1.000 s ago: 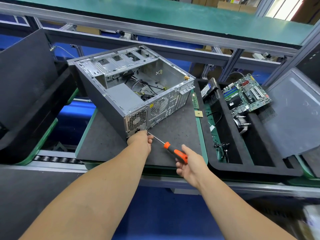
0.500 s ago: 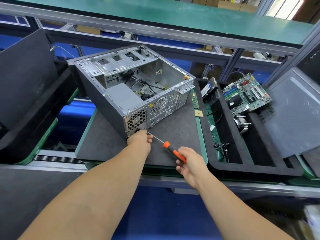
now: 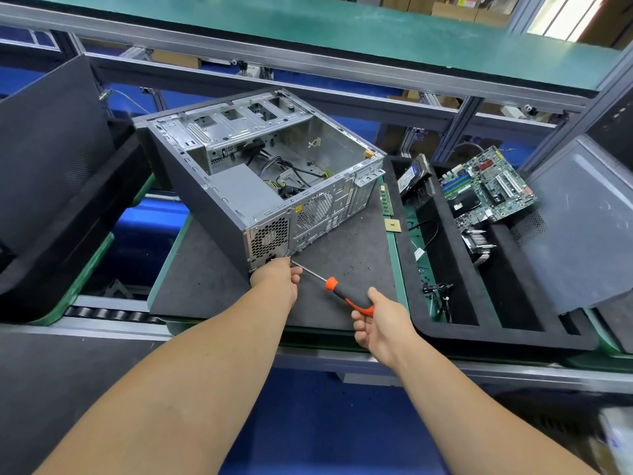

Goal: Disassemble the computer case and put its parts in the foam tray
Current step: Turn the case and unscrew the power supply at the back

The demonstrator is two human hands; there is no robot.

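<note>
A grey mat (image 3: 212, 286) covers the counter, foam tray (image 3: 507, 337) at its right edge. Left hand (image 3: 275, 279) fingers pinch the screwdriver (image 3: 337, 291) shaft at the computer case (image 3: 260, 173); right hand (image 3: 383, 323) grips its handle.

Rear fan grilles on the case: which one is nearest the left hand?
The power-supply grille at the near lower corner, just above the left hand. The rounder grille sits farther right and higher.

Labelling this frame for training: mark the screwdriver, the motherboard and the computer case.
screwdriver (image 3: 331, 283): head view, orange collar of the handle.
motherboard (image 3: 488, 186): head view, middle of the green board.
computer case (image 3: 239, 192): head view, grey power supply cover inside the case.
</note>
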